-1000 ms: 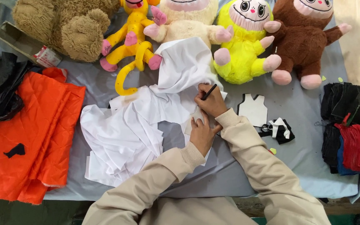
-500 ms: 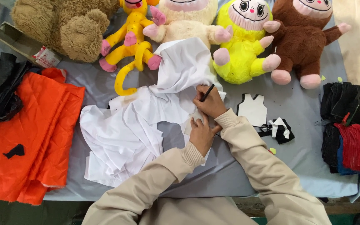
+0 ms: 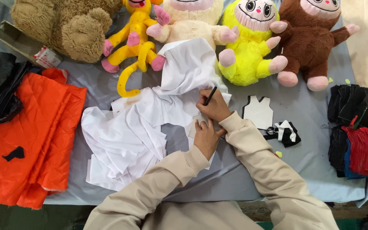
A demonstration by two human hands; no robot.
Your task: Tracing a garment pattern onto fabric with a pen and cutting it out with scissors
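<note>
Two hands on white fabric, mid-table on grey cloth. Right hand pinches black pen, tip on cloth. Left hand flat, fingers spread, pinning small pattern piece; its edges mostly hidden. Fabric judged light, thin, limp, slippery: creeps under pen drag. You press flat close beside line; take hold at cut edge, not folds. Plush toys behind, orange fabric left.

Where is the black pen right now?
In the head view, the black pen is in the right hand, near the table's middle, tip on the white fabric, just below the yellow plush toy.
</note>
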